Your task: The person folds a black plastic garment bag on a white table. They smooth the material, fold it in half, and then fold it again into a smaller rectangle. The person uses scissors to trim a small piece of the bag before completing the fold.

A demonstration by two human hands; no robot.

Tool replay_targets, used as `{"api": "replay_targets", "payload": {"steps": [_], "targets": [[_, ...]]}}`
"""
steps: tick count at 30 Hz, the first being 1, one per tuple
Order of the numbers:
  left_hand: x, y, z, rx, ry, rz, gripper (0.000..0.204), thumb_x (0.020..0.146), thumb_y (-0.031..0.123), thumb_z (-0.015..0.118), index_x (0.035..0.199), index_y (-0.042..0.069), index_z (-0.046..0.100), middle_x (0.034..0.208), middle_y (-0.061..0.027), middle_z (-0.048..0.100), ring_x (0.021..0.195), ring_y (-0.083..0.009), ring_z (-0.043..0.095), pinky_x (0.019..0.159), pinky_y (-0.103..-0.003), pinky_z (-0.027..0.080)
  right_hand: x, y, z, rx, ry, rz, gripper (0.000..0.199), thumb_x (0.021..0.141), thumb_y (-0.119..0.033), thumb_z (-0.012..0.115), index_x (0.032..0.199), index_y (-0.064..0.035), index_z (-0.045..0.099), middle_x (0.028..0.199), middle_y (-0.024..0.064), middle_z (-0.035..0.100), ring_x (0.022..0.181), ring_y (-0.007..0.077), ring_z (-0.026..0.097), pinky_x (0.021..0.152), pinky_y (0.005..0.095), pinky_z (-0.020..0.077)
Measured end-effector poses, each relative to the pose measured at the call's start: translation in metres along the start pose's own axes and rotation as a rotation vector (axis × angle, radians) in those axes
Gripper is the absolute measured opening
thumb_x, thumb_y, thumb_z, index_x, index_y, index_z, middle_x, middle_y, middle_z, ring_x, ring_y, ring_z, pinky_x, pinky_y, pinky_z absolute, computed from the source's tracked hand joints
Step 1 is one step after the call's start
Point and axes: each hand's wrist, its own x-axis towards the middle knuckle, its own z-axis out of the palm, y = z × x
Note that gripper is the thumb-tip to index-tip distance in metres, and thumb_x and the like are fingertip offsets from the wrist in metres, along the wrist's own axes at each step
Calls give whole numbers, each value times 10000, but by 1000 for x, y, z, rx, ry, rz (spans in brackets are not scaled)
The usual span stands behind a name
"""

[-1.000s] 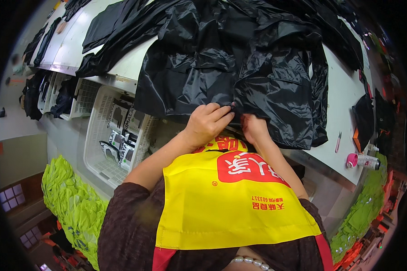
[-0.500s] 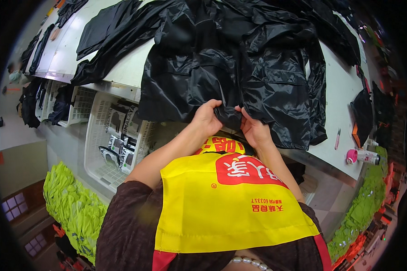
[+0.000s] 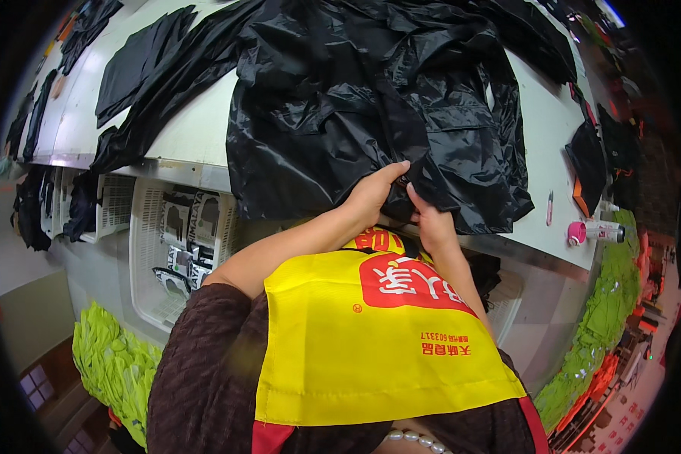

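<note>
A shiny black rain jacket (image 3: 299,140) lies spread across the table, its sleeves reaching out to both sides and its lower edge hanging toward me. At the middle of that edge, my left hand (image 3: 372,195) is closed on the front panel, thumb on top and pointing right. Just beside it, my right hand (image 3: 433,221) grips the other front panel near the hem, fingers bent. The two front edges meet between my hands. What lies under my fingertips is hidden by the cloth.
The white table (image 3: 548,151) has a metal front edge. Below it at left stands a white plastic basket (image 3: 145,250) with packaged items. A folded black garment (image 3: 140,64) lies far left. At right are a pen (image 3: 550,208) and a pink-lidded bottle (image 3: 576,233). Yellow-green garments (image 3: 117,367) are heaped lower left.
My left hand has moved right with the left front panel, bringing it against the right one and closing the gap between them. The view has shifted slightly.
</note>
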Motion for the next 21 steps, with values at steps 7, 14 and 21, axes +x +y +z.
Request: {"api": "replay_targets", "payload": {"steps": [7,14,21], "targets": [[11,-13,3,294,-90,484,496,814,400,621,1127,17,576,1139,-82,576,1021,-187,512,908,-299,386,3,-7,-3,-666,123,-752,250,790,-97,678,1000,26,622,958,116,661,864,177,616,781,292,459],[9,-11,5,243,-169,473,342,819,255,641,1041,-4,617,1017,-49,629,893,-135,574,835,-239,436,6,-24,-6,-72,59,-224,156,759,-37,681,903,-35,621,819,41,628,666,139,560,546,252,428],[23,-6,2,119,-79,194,225,777,239,635,873,37,653,826,-55,646,712,-145,596,676,-252,479,12,-14,-1,160,69,-150,179,745,6,684,887,-56,594,785,16,595,609,104,505,481,221,373]]}}
